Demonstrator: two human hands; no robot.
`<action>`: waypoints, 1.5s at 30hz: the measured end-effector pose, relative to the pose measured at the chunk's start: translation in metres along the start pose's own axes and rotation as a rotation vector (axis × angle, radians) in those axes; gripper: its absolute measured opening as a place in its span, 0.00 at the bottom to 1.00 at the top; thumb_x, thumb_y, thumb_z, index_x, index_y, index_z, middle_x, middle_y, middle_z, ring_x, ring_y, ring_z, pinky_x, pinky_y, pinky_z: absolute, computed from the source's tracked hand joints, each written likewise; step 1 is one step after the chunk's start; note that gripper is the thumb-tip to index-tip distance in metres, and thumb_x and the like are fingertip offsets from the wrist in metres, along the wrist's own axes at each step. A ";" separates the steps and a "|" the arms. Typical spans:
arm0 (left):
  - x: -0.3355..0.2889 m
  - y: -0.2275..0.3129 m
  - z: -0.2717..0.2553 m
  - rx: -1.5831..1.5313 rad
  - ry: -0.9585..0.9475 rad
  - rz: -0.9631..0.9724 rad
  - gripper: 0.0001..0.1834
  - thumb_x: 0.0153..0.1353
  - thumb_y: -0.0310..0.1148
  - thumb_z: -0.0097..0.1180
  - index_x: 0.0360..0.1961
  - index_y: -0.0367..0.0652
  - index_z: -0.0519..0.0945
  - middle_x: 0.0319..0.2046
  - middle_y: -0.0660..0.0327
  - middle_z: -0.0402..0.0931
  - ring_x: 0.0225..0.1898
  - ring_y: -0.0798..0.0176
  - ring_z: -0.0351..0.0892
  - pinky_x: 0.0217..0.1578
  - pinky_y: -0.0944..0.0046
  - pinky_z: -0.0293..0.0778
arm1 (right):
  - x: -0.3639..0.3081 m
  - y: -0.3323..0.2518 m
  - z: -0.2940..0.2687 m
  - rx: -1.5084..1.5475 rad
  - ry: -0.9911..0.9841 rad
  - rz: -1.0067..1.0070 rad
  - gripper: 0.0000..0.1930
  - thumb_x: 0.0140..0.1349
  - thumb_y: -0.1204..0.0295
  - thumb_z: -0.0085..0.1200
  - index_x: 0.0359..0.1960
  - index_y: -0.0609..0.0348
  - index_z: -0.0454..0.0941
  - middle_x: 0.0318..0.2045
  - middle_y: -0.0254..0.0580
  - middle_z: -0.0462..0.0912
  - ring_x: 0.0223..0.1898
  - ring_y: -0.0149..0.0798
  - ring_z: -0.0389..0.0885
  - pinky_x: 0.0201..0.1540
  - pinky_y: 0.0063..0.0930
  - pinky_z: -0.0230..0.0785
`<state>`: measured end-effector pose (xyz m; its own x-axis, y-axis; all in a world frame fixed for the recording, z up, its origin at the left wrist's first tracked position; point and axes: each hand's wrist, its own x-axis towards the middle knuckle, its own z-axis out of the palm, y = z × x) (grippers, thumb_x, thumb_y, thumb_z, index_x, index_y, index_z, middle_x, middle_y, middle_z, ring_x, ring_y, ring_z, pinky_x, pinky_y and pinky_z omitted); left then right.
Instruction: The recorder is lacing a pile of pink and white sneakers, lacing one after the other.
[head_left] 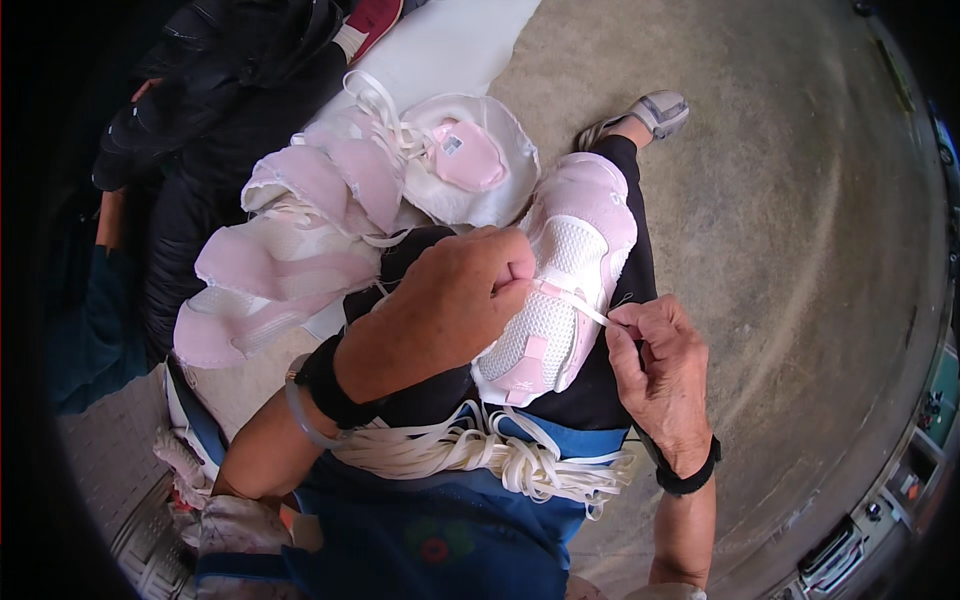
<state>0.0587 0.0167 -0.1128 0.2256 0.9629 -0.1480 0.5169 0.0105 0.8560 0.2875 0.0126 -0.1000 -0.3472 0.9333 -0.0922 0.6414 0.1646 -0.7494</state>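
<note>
A white mesh and pink shoe upper lies across my thigh. A flat white shoelace runs over it, taut between my two hands. My left hand is closed in a fist at the upper's left side, where the lace meets its fingers; the grip itself is partly hidden. To the right, my right hand pinches the lace between thumb and fingertips, just off the upper's edge. A thick bundle of white laces rests in my lap on the blue apron.
Several more pink and white uppers are heaped at my left, one opened out with its pink lining showing. Beside them sits another person in dark clothes. A white sheet stretches away over the concrete floor.
</note>
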 end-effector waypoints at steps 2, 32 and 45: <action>0.000 0.000 0.000 0.006 0.008 0.026 0.05 0.55 0.23 0.55 0.31 0.39 0.72 0.19 0.49 0.72 0.26 0.44 0.76 0.27 0.53 0.70 | 0.004 -0.002 -0.001 0.072 -0.048 0.108 0.09 0.52 0.77 0.60 0.36 0.64 0.80 0.28 0.46 0.77 0.26 0.43 0.80 0.30 0.32 0.73; -0.041 0.025 -0.040 -0.491 -0.307 -0.476 0.11 0.66 0.30 0.48 0.46 0.36 0.75 0.30 0.65 0.77 0.25 0.76 0.70 0.27 0.75 0.69 | 0.008 -0.050 0.029 -0.190 -0.116 -0.206 0.15 0.50 0.83 0.52 0.42 0.67 0.75 0.32 0.50 0.72 0.27 0.50 0.80 0.29 0.38 0.74; -0.047 -0.008 -0.012 0.013 -0.109 0.021 0.07 0.64 0.29 0.48 0.35 0.35 0.74 0.31 0.46 0.76 0.36 0.43 0.76 0.38 0.53 0.71 | 0.007 -0.061 0.037 -0.181 -0.070 -0.104 0.16 0.50 0.87 0.56 0.42 0.64 0.79 0.30 0.49 0.76 0.29 0.48 0.77 0.33 0.34 0.72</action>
<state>0.0342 -0.0252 -0.1064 0.3247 0.9278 -0.1838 0.5215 -0.0135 0.8532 0.2210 -0.0029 -0.0795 -0.4602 0.8850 -0.0703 0.7098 0.3192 -0.6279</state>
